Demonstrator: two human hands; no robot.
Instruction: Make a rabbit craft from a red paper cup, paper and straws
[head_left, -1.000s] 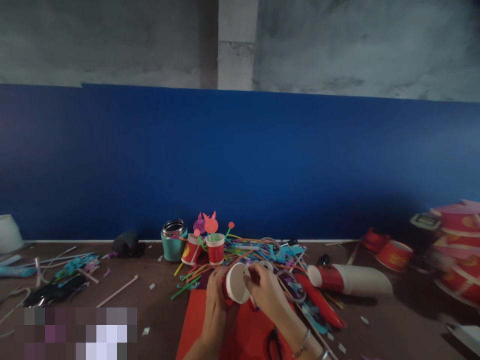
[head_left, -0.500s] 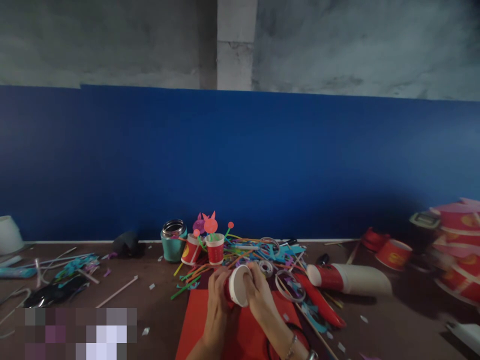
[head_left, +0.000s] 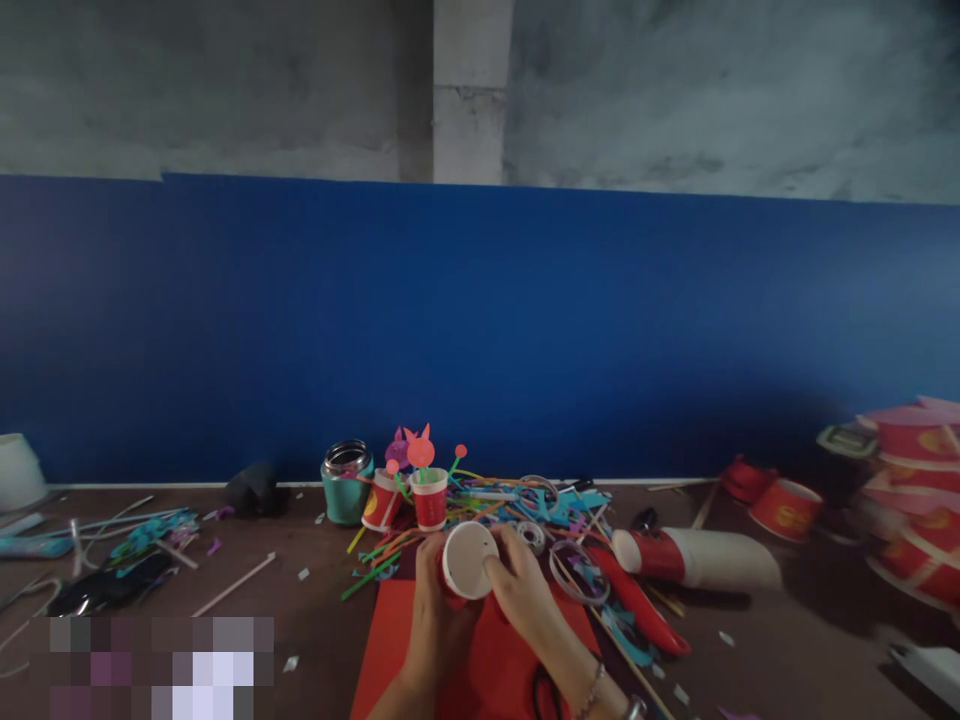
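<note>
Between both hands is a red paper cup (head_left: 469,562), its round white end turned toward me, with small dark marks on that end. My left hand (head_left: 430,585) wraps the cup's left side, most of its fingers hidden behind. On the right side my right hand (head_left: 517,580) grips it, thumb pressed near the edge of the white end. Below the hands lies red paper (head_left: 495,670) on the table. Scissors, or something with a dark looped handle (head_left: 547,692), show partly beneath my right forearm.
Beyond the hands are two decorated paper cups (head_left: 431,500), a teal thermos jar (head_left: 347,485), coloured straws (head_left: 375,578) and tape rolls (head_left: 579,572). Stacked cups (head_left: 697,560) lie to the right, near a red pair of long handles (head_left: 637,605). More red cups (head_left: 919,500) stand far right.
The cup has been turned so its white end faces me more fully, and it sits slightly higher. My right thumb has moved down to the edge of that end.
</note>
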